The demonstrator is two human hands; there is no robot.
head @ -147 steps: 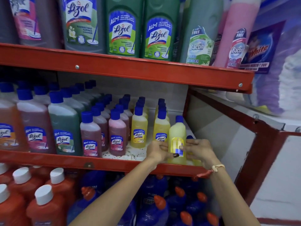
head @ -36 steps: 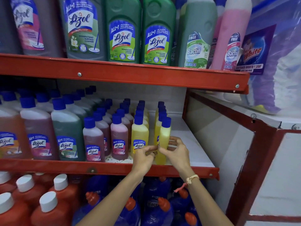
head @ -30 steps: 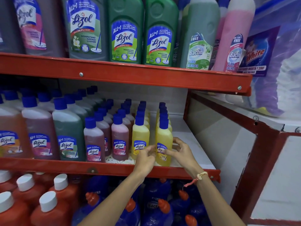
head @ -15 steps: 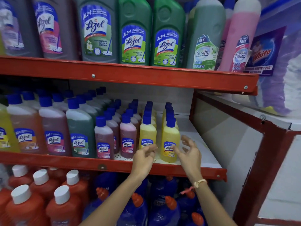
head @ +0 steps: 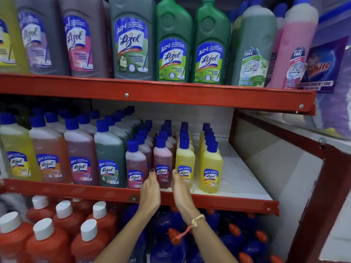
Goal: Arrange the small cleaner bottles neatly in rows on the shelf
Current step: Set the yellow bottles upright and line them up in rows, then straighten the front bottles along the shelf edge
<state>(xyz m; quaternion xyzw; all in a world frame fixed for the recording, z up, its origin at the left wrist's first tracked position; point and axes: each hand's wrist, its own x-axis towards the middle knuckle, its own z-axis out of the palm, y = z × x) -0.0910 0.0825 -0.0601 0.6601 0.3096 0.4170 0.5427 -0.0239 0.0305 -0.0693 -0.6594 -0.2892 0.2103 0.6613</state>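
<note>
Small blue-capped cleaner bottles stand in several rows on the middle shelf point(head: 237, 179). The front ones are a pink bottle point(head: 135, 164), a darker pink bottle point(head: 162, 162), a yellow bottle point(head: 184, 164) and, furthest right, another yellow bottle point(head: 210, 168). My left hand point(head: 151, 190) and my right hand point(head: 180, 188) flank the base of the darker pink bottle, palms facing each other with straight fingers. Whether they touch it I cannot tell. Neither hand holds anything.
Larger bottles point(head: 109, 156) fill the shelf's left part. The red upper shelf rail point(head: 171, 95) carries big bottles. Below are orange bottles with white caps point(head: 60, 224) and blue bottles point(head: 171, 243). White bare shelf lies right of the yellow rows, bounded by a red frame point(head: 311, 196).
Both hands let go of the rightmost yellow bottle, which now stands in its row, and moved left to either side of the darker pink bottle. The camera view shifted left.
</note>
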